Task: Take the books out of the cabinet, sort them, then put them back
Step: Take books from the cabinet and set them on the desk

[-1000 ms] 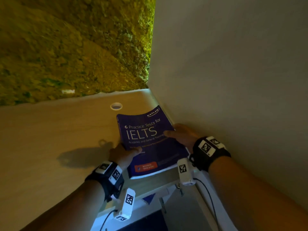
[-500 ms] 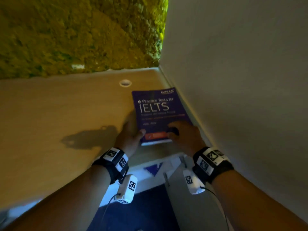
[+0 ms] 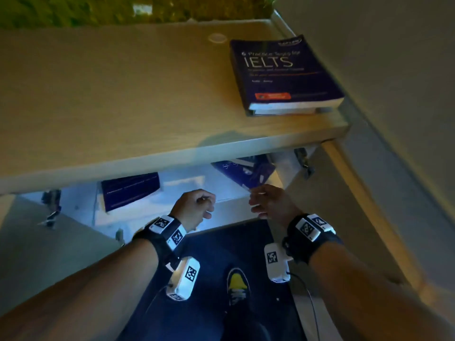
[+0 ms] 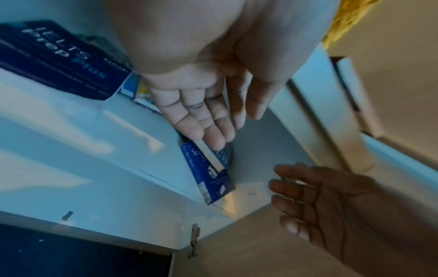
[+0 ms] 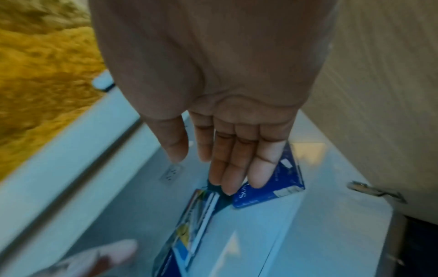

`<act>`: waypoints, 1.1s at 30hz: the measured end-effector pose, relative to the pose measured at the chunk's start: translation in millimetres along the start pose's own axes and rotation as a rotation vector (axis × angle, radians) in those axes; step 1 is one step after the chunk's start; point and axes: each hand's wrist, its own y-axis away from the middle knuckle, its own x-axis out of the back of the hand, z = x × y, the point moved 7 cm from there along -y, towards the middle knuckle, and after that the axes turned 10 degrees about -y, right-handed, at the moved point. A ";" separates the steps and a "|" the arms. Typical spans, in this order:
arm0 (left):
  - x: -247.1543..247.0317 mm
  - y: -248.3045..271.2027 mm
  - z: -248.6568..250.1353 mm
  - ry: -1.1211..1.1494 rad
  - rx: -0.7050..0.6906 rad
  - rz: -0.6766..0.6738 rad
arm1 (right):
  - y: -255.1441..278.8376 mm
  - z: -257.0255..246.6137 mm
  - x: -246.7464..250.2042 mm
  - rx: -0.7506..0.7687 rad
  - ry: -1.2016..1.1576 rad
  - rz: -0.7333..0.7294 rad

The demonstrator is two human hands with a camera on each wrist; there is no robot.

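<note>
A purple IELTS practice-tests book [image 3: 283, 72] lies flat on the wooden desk top [image 3: 123, 94], against the right wall, with no hand on it. Under the desk top the cabinet [image 3: 184, 183] stands open. A dark blue IELTS Prep Plus book [image 3: 130, 190] [image 4: 59, 60] lies inside on the left. A thinner blue book [image 3: 246, 173] [image 4: 208, 180] [image 5: 267, 193] leans on the right. My left hand [image 3: 194, 207] [image 4: 208, 120] and right hand [image 3: 268, 203] [image 5: 225, 150] hover at the opening, fingers straight and holding nothing. The right fingertips are close to the blue book; contact is unclear.
Another colourful book [image 5: 189, 234] lies beside the blue one. A grey wall [image 3: 394, 70] closes the right side and a green moss wall [image 3: 73, 11] the back. Door hinges [image 3: 304, 161] [image 3: 50, 210] flank the opening. My shoe [image 3: 236, 284] stands on the dark floor.
Both hands pushed the IELTS book back along the desk top, let go of it and dropped to the cabinet opening. The head view tilted down.
</note>
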 end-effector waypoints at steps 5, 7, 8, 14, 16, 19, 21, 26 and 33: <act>-29.0 -110.2 -24.8 0.056 0.094 -0.056 | -104.0 -4.5 54.0 0.191 0.417 0.187; -44.0 -155.6 -30.2 0.114 0.141 -0.097 | -152.0 -13.6 72.4 0.286 0.567 0.272; -50.2 -179.0 -34.7 0.151 0.156 -0.086 | -179.8 -17.2 79.3 0.320 0.602 0.264; -43.2 -308.4 -66.9 0.041 0.025 0.255 | -297.9 -62.5 98.1 0.465 0.876 0.349; -36.8 -323.4 -58.4 -0.034 -0.084 0.328 | -317.5 -74.6 105.8 0.499 0.780 0.393; -34.4 -333.0 -30.6 -0.096 -0.263 0.368 | -341.9 -77.2 112.8 0.454 0.609 0.384; -42.3 -335.6 -19.4 -0.053 -0.293 0.319 | -355.7 -72.9 114.4 0.433 0.475 0.351; -59.8 -305.8 -11.1 -0.067 -0.370 0.397 | -340.8 -83.0 122.8 0.497 0.260 0.240; -95.0 -271.4 -53.0 -0.094 -0.275 0.172 | -326.8 -59.8 138.9 0.432 0.617 0.239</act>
